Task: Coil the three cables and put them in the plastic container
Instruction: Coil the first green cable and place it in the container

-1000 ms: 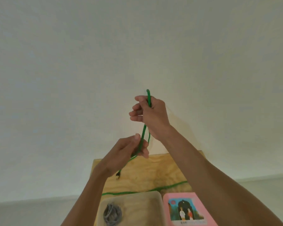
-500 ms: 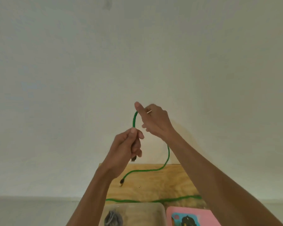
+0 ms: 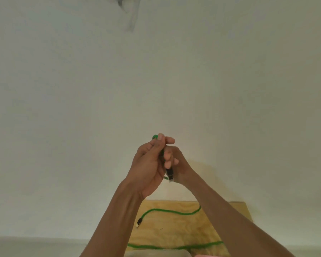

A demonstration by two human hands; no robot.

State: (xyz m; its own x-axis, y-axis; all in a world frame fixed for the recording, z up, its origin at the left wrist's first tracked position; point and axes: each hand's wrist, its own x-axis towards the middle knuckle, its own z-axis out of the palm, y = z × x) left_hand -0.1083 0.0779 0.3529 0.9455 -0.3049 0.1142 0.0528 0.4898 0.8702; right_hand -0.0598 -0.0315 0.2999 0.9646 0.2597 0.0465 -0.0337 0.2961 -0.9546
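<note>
Both of my hands are raised in front of the pale wall, pressed close together. My left hand (image 3: pixel 148 164) grips a folded part of the green cable (image 3: pixel 167 212); a green bend shows at its thumb and a dark plug hangs below its fingers. My right hand (image 3: pixel 178 164) sits just behind it with fingers curled around the same cable. The rest of the cable trails down onto the wooden table (image 3: pixel 174 232), with its other plug lying at the left. Only the rim of the plastic container (image 3: pixel 156 254) shows at the bottom edge.
A sliver of a pink object (image 3: pixel 202 255) shows at the bottom edge beside the container. A second run of green cable crosses the table near its front. The wall behind bears a dark smudge at the top.
My hands have come together and the loop between them has closed into a tight fold. The view has tilted upward, so the container and the pink object have nearly dropped out of sight.
</note>
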